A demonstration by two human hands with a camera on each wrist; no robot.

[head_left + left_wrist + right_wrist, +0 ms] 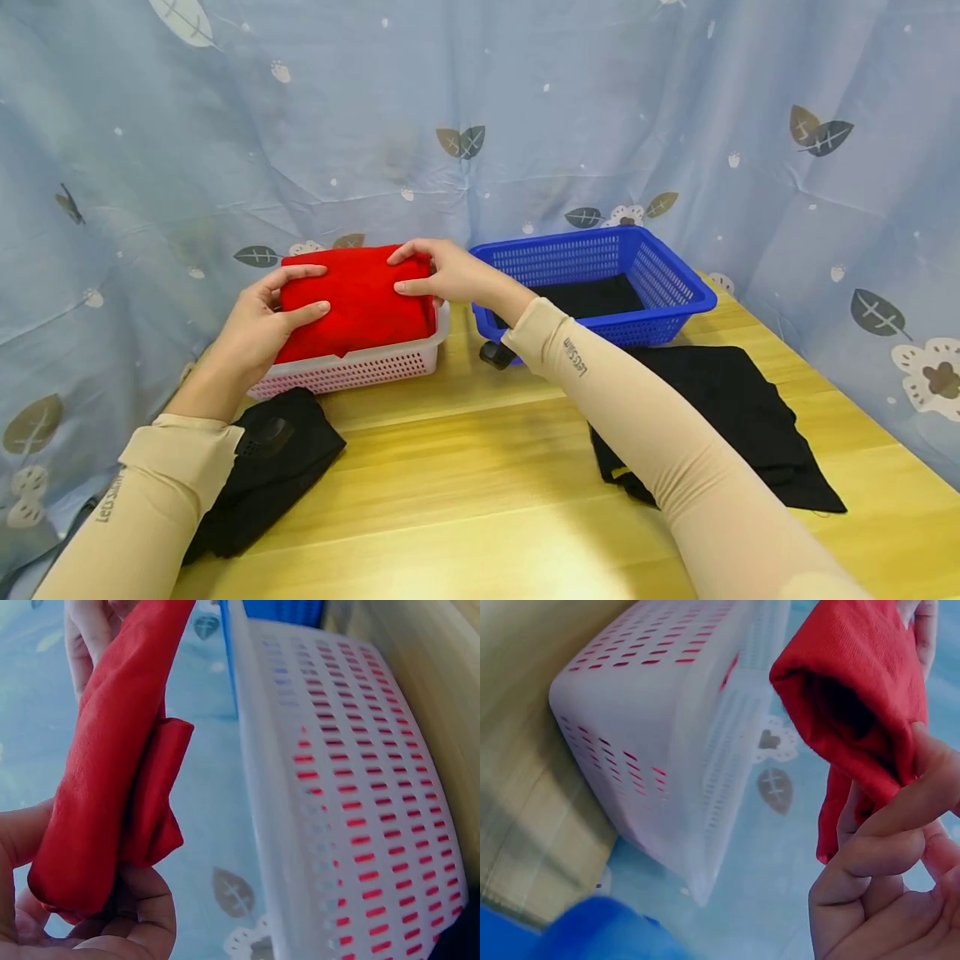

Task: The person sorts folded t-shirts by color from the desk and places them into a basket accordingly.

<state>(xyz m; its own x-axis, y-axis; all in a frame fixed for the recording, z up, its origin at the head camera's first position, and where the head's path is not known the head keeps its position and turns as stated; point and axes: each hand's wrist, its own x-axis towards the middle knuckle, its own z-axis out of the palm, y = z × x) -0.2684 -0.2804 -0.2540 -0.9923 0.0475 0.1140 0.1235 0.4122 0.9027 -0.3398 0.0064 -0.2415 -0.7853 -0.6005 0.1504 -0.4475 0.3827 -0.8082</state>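
A folded red cloth (356,296) is held between both hands over the white basket (382,371). My left hand (258,321) grips its left end, thumb on the near face and fingers curled beneath, as the left wrist view shows. At the other end my right hand (453,275) pinches the cloth, and the right wrist view shows the open fold (847,705) beside the fingers. Both wrist views show the cloth raised above the basket rim. More red shows through the holes in the basket wall (360,787).
A blue basket (678,308) with black cloth (596,296) inside stands at the back right. Another black cloth (735,417) lies before it on the wooden table (450,500). Black cloth (277,475) also lies at the left, under my left forearm. A patterned curtain (375,125) hangs behind.
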